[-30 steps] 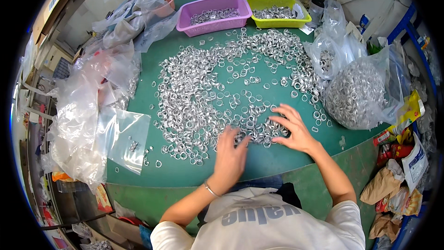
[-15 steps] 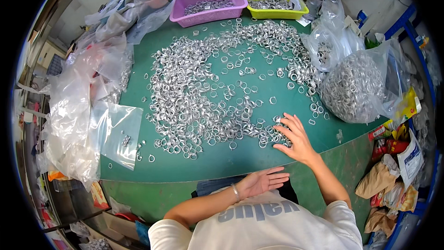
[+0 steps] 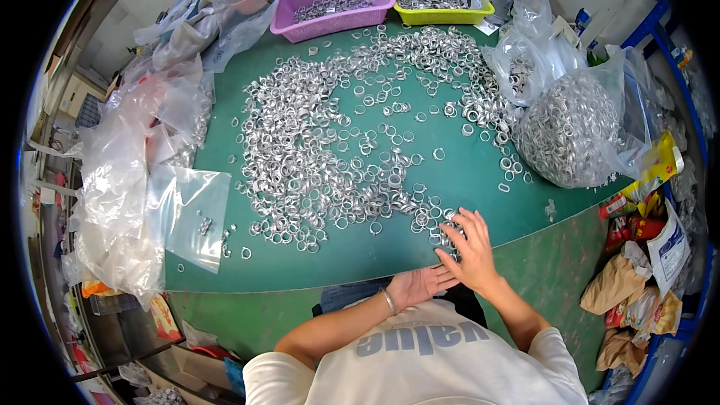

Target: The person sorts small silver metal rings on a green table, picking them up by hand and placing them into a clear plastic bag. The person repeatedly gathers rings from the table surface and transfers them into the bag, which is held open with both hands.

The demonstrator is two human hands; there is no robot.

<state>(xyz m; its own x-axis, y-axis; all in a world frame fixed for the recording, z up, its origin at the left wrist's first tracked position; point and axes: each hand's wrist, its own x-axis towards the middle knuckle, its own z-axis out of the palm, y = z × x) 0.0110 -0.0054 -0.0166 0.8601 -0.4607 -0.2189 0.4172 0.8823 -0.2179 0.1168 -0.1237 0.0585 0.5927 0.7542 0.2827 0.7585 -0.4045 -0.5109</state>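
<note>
A broad heap of small silver metal rings [image 3: 292,142] covers the middle of the green table [image 3: 330,266]. At the near edge my right hand [image 3: 472,256] lies palm down with bent fingers apart over a small cluster of rings [image 3: 436,234], touching some of them. What lies under its fingertips is partly hidden. My left hand [image 3: 417,286] is held palm up just below the table edge, its fingers stretched out beneath the right hand. The left palm shows nothing in it, though its fingertips are partly covered.
A purple basket [image 3: 281,25] and a yellow-green basket [image 3: 480,16] with rings stand at the back. A clear bag full of rings [image 3: 574,135] sits on the right. Plastic bags [image 3: 116,195] pile up at the left, beside a flat clear bag [image 3: 191,206]. Paper packages [image 3: 615,285] lie lower right.
My right hand has drawn toward the near edge, bringing a few rings along. My left hand has shifted slightly and now sits under the right hand's fingers.
</note>
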